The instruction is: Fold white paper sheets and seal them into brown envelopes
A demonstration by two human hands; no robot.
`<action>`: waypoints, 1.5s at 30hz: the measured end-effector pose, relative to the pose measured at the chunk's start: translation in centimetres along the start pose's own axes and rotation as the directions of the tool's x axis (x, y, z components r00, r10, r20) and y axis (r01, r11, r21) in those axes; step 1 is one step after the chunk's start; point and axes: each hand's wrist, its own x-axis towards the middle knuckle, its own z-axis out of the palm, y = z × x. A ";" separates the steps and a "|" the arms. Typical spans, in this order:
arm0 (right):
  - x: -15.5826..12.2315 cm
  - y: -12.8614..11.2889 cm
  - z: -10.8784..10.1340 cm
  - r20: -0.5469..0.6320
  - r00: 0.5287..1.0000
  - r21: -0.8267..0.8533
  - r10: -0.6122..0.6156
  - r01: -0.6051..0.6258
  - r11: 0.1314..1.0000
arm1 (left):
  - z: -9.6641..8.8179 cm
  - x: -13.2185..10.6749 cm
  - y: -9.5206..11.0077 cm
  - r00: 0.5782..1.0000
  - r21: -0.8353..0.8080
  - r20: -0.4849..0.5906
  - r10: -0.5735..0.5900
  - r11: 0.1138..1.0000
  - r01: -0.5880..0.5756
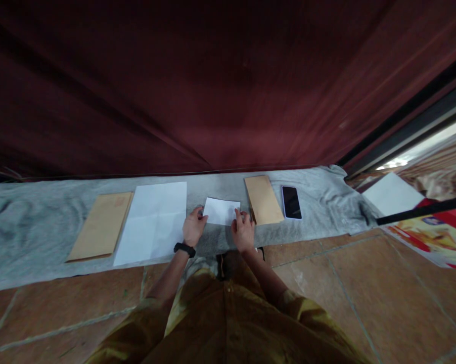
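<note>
Paper, small, white and folded, lies flat on the grey cloth just in front of your knees. It sits between the creased sheet on its left and the right envelope, and appears to touch neither.

Risk, as a judgement: the cloth is soft and rumpled and seems to sit loose on the tiles. Any pressure you put on the paper may drag the fabric beneath it, so an edge may slip out of line or a crease run crooked. Uneven pressure between your two hands would turn the paper about the firmer one.

Your right hand works just beside the right envelope, with the phone a little beyond. A wide sweep of that wrist could nudge the envelope against the phone. Your left hand, banded at the wrist, lies just beside the sheet's right edge and could shift it. Dim light before the curtain makes pale edges hard to read.

Grip: your left hand is half curled, with thumb and fingertips at the paper's left edge. Your right hand is likewise half curled, with fingers at the lower right corner. Both hands touch the paper. Whether either pinches it between thumb and finger or merely presses it down, you cannot tell at this size.

The left envelope lies well apart, beyond the sheet.
</note>
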 end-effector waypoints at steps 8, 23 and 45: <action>0.0 0.0 0.1 0.079 0.997 -0.041 -0.025 0.028 0.999 | -0.1 -1.1 0.7 1.000 0.096 -0.017 0.026 0.995 -0.025; 0.1 -0.5 -0.7 0.195 0.981 -0.129 0.010 0.015 0.992 | 4.0 -4.9 2.0 0.739 0.341 0.241 0.629 0.658 -0.671; -0.6 0.5 -0.8 0.174 0.985 -0.110 -0.006 0.025 0.994 | 2.4 -5.3 -0.4 0.648 0.371 0.296 0.702 0.541 -0.755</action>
